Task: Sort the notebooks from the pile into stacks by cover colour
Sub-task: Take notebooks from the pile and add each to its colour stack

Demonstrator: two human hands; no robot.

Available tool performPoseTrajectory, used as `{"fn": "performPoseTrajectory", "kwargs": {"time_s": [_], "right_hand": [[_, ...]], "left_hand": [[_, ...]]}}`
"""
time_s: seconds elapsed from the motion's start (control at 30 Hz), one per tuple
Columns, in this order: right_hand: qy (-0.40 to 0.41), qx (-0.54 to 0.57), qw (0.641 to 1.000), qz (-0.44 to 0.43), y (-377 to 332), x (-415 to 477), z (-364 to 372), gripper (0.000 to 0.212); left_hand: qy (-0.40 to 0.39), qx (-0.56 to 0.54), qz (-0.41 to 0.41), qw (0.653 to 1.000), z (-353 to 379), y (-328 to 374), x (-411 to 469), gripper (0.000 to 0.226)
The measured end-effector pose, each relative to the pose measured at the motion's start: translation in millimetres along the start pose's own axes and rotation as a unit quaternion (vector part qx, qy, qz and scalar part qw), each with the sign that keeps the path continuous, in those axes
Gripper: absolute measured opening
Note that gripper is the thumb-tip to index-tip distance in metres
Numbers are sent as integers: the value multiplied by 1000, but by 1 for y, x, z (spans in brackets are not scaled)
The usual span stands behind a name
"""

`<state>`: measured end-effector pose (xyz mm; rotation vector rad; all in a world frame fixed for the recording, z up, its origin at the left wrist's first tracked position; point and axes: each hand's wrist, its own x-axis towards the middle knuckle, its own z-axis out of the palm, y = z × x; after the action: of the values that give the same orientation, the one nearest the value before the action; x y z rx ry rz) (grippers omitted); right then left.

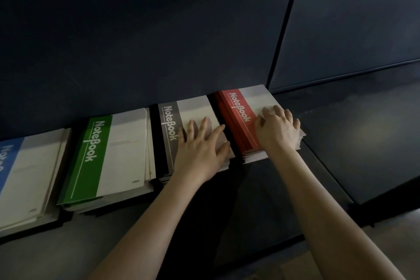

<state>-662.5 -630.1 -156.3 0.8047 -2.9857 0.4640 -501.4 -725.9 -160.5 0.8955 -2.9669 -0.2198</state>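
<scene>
Four stacks line the tabletop (341, 143) against the dark partition (159, 41): blue stack (11, 161) at far left of the frame, then the green stack (95, 143), grey stack (168, 120) and red stack (236, 107) at centre right. The left hand (200, 143) lies flat with spread fingers on the grey cover. The right hand (277, 129) rests on the red one, fingers loosely bent, gripping nothing. Both are probably pressing to square the stacks. No unsorted pile shows.

blue stack (27, 177) running off left edge | print on green stack (102, 154) blurring | left hand (200, 145) covering grey stack (193, 109) corner | right hand (277, 129) covering red stack (254, 100) corner
</scene>
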Motion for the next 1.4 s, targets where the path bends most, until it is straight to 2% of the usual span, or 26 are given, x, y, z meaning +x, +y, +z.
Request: {"fn": "performPoseTrajectory", "kwargs": {"time_s": [0.2, 0.33, 0.4, 0.5, 0.53, 0.6, 0.67, 0.8, 0.93, 1.03, 1.1, 1.2, 1.4], "right_hand": [[-2, 1, 1000, -7, 0, -2, -1, 45], [-47, -6, 999, -14, -1, 3, -10, 45], [-52, -3, 998, -20, -6, 4, -18, 42], [-10, 45, 996, -77, -24, -10, -22, 47], [-1, 75, 991, -110, -33, -19, -22, 48], [-10, 129, 974, -184, -53, -35, -19, 50], [-49, 162, 952, -256, -76, -50, -18, 53], [-166, 175, 904, -353, -123, -76, -14, 73], [-247, 76, 877, -405, -153, -101, -5, 97], [-226, -16, 870, -438, -166, -115, -3, 101], [-207, -32, 872, -443, -173, -117, -3, 99], [-242, -22, 871, -428, -178, -112, -3, 98], [-269, -5, 881, -390, -182, -117, 0, 93]], "left_hand": [[4, -4, 2, 1000, 0, 0, 1, 56], [3, -21, -6, 1000, -2, 0, 0, 64], [3, -97, -12, 995, -9, 0, 0, 66], [35, -313, -16, 949, -27, -7, -9, 60], [47, -324, -8, 945, -34, -12, -15, 59], [44, -233, 20, 971, -46, -26, -29, 61], [2, -140, 26, 990, -55, -45, -47, 68], [-60, -60, -41, 996, -68, -100, -83, 96], [-73, -86, -134, 985, -71, -159, -118, 109], [-70, -156, -192, 966, -64, -180, -132, 116], [-53, -194, -197, 959, -57, -179, -135, 113], [-31, -203, -189, 960, -48, -172, -134, 108], [-48, -224, -175, 958, -49, -179, -126, 106]]}}
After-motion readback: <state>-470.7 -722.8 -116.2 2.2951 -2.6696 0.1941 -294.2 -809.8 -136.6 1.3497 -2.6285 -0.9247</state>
